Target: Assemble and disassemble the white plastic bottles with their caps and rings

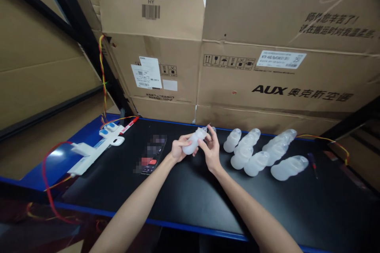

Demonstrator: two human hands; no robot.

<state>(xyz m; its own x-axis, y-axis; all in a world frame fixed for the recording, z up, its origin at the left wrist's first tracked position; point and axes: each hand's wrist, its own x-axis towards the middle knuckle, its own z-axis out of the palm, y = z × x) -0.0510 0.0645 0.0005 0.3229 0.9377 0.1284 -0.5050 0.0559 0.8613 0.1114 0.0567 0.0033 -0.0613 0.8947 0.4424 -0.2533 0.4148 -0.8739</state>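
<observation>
A translucent white plastic bottle (193, 141) is held over the black mat (190, 193), tilted with its neck up and to the right. My left hand (179, 149) is wrapped round its lower body. My right hand (211, 148) is closed at the bottle's neck, fingers pinched round the tip; what they pinch is too small to make out. Several more bottles of the same kind (261, 152) lie on their sides in a cluster just right of my right hand.
A phone (152, 154) lies on the mat left of my hands. A white fixture with blue buttons (99, 146), a red pen (130, 125) and red and yellow wires (49, 174) sit at the left. A small screwdriver (312, 163) lies far right. Cardboard boxes (267, 67) wall the back.
</observation>
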